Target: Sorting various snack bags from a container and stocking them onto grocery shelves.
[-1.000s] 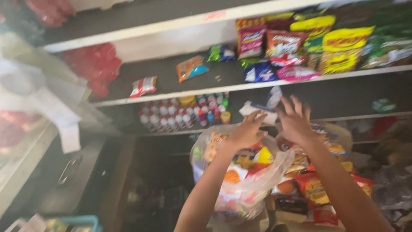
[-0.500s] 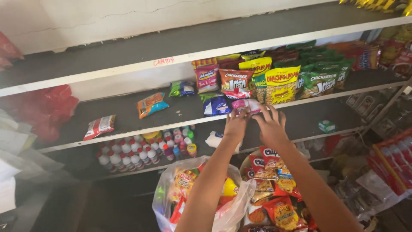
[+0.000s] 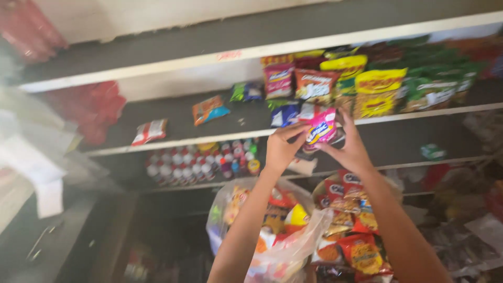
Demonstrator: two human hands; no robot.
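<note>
Both my hands are raised at the front edge of the middle shelf (image 3: 220, 137). My left hand (image 3: 283, 147) and my right hand (image 3: 350, 149) together grip a pink snack packet (image 3: 320, 128) from either side. Below my arms sits a clear plastic bag (image 3: 285, 246) stuffed with orange, red and yellow snack packets. Just behind the pink packet lies a blue packet (image 3: 285, 112) on the shelf.
Upright chip bags (image 3: 377, 86) in red, yellow and green fill the shelf's right half. Loose packets, orange (image 3: 208, 109) and red-white (image 3: 149, 131), lie to the left. Small bottles (image 3: 201, 160) crowd the lower shelf. Red bags (image 3: 91, 107) hang at left.
My hands rose from above the plastic bag to the middle shelf and closed on the pink packet. The view swung left and tilted up.
</note>
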